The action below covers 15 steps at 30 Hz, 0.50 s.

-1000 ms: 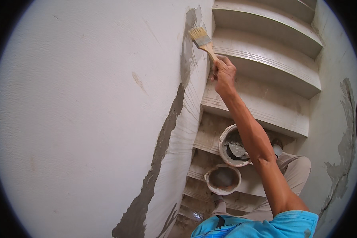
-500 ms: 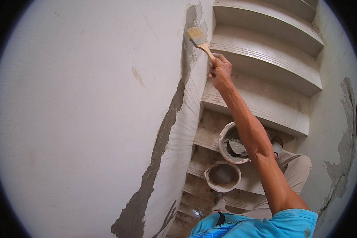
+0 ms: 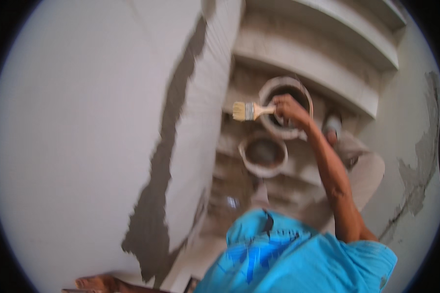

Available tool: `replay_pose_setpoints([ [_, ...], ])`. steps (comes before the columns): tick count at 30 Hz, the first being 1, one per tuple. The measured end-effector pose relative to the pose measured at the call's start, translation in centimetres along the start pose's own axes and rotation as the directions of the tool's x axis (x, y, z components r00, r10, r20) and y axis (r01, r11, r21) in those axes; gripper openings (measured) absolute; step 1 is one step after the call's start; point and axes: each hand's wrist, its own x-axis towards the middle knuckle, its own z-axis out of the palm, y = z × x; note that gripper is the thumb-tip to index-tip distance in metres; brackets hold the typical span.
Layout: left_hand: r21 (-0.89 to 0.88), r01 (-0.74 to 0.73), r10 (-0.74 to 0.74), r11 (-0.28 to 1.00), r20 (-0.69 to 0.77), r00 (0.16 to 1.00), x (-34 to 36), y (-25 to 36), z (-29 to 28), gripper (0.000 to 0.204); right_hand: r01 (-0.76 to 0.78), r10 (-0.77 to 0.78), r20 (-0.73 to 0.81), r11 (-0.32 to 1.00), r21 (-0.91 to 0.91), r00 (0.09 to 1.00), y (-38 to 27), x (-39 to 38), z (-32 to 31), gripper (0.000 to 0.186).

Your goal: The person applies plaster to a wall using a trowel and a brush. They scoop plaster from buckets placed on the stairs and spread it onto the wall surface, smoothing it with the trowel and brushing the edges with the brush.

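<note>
brush [image 3: 252,111], grasped in the right hand [image 3: 291,110], likely needs light, level handling to clear the bucket [image 3: 283,82]; whether the left hand [image 3: 95,283] holds anything, one cannot tell.

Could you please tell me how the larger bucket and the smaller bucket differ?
The larger bucket sits higher up the stairs than the smaller bucket. The right hand and its brush partly cover the larger bucket in this view, while the smaller bucket's opening is unobstructed. The larger bucket looks darker inside; the smaller bucket looks brownish grey, though blur hides detail. Both have round, pale rims.
</note>
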Motion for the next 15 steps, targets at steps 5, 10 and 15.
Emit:
replay_pose_setpoints([
  [5, -0.008, -0.022, 0.022, 1.000, 0.013, 1.000, -0.1, 1.3, 0.1, 0.054, -0.048, 0.120, 0.049, 0.687, -0.725, 0.992, 11.5, -4.0, 4.6, 0.017],
  [10, 0.118, -0.189, 0.180, 0.975, 0.083, 0.980, -0.3, -0.5, 0.1, 0.063, 0.051, -0.019, 0.048, 0.466, -0.883, 0.999, 19.4, -6.6, 10.5, 0.013],
  [15, 0.015, -0.094, 0.094, 0.995, 0.037, 0.995, -1.1, -2.9, 0.0, 0.072, -0.049, 0.085, -0.015, 0.407, -0.912, 0.996, 25.4, -6.8, 13.3, 0.018],
])
